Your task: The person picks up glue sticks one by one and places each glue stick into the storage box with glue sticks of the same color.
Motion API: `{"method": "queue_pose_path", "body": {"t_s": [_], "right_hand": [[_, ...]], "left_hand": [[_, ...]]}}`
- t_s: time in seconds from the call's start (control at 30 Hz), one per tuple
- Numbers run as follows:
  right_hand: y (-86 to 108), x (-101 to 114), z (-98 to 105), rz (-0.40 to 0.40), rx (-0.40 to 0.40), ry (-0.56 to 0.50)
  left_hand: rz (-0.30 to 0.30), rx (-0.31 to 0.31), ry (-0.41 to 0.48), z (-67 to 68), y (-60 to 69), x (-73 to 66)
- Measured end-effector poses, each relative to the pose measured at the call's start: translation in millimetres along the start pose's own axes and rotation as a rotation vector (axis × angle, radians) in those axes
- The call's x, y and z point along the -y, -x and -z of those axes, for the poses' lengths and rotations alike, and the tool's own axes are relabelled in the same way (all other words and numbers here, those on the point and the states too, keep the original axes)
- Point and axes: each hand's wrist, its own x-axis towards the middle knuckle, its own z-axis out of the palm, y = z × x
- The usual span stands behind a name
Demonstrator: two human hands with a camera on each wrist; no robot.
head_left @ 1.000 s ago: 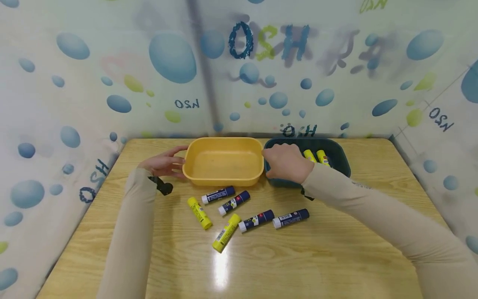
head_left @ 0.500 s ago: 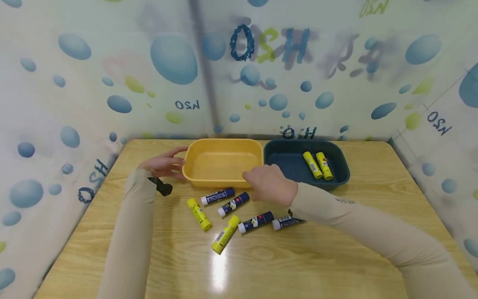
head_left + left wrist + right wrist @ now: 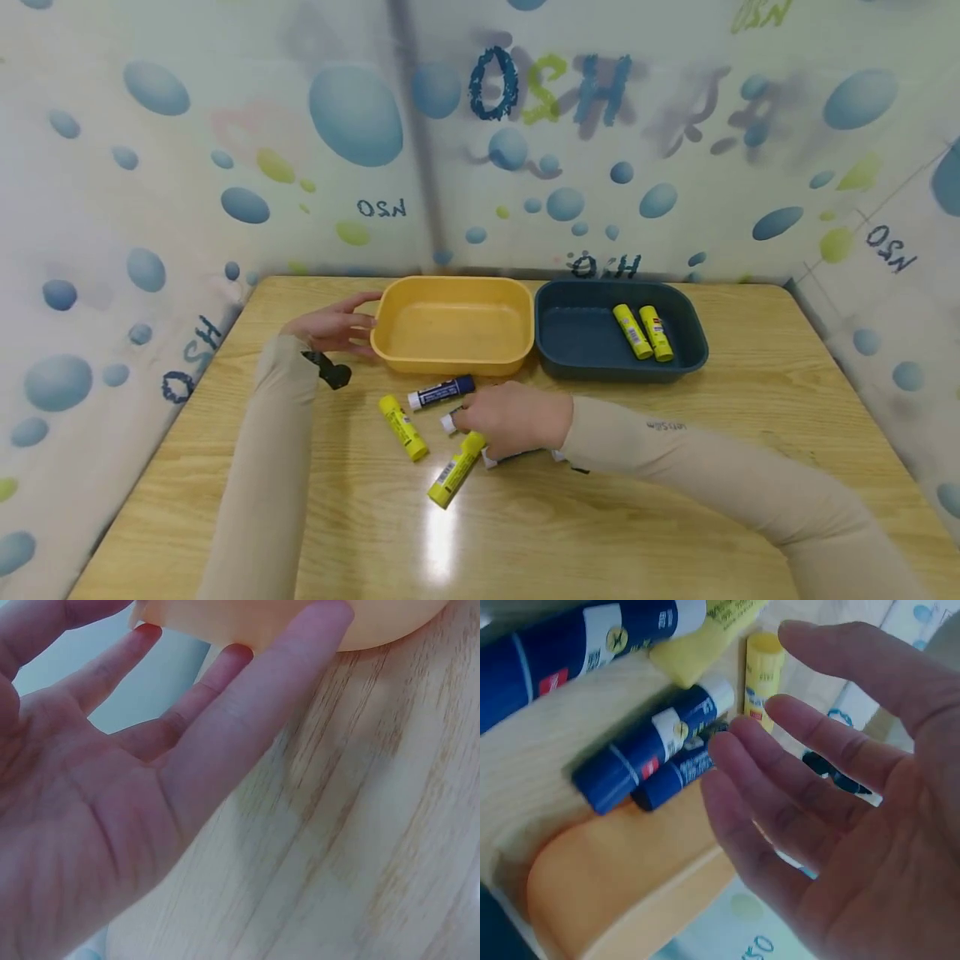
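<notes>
My left hand (image 3: 333, 325) touches the left end of a yellow tray (image 3: 453, 366) with its fingertips, fingers stretched out; the left wrist view shows them against the tray's wall. My right hand (image 3: 517, 417), palm down, hovers over several loose glue sticks in front of the trays, holding nothing. Around it lie a yellow glue stick (image 3: 447, 483), another yellow glue stick (image 3: 402, 428) farther left, and a navy glue stick (image 3: 442, 392) with a white end. More navy glue sticks are partly hidden beneath the hand; one navy glue stick (image 3: 660, 742) shows well in the right wrist view.
To the right of the yellow tray stands a dark blue tray (image 3: 573, 333), with two yellow glue sticks (image 3: 645, 333) lying inside. Both trays are near the back edge of the wooden table (image 3: 637, 533), before a patterned wall (image 3: 450, 183).
My right hand has come from over the dark blue tray toward me and left, to the loose glue sticks, uncovering that tray. My left hand stays at the yellow tray.
</notes>
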Motion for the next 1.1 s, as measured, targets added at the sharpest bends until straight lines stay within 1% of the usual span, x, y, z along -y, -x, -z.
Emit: {"method": "queue_pose_path", "body": {"t_s": [0.13, 0.2, 0.33, 0.53, 0.63, 0.77, 0.9, 1.0, 1.1], "right_hand": [[-5.9, 4.5, -8.5, 0.061, -0.041, 0.051], [-10.9, 6.8, -13.1, 0.086, -0.068, 0.07], [-19.2, 13.9, -21.1, 0.105, -0.094, 0.106], [-27.8, 23.4, -38.3, 0.126, -0.11, 0.17], [-31.9, 26.5, -44.8, 0.12, -0.115, 0.187], [-36.1, 27.5, -49.3, 0.105, -0.121, 0.177], [-38.8, 27.2, -51.4, 0.122, -0.119, 0.17], [-39.1, 27.2, -50.3, 0.142, -0.093, 0.171], [-39.3, 26.6, -48.5, 0.16, -0.058, 0.196]], "left_hand": [[0.002, -0.001, -0.002, -1.2, -3.5, -1.6], [0.0, -0.005, -0.013, 0.6, -4.5, -1.2], [-0.005, -0.007, -0.023, 1.6, -4.0, -1.7], [0.002, -0.013, -0.024, 0.2, -0.6, -0.3], [0.005, -0.016, -0.019, -0.5, 1.7, 0.6], [0.002, -0.016, -0.009, -1.4, 3.0, 1.1], [0.002, -0.016, -0.008, -2.1, 3.0, 1.2], [0.001, -0.012, -0.007, -2.5, 2.6, 0.8], [0.001, -0.012, -0.002, -1.9, 2.0, 0.5]]}}
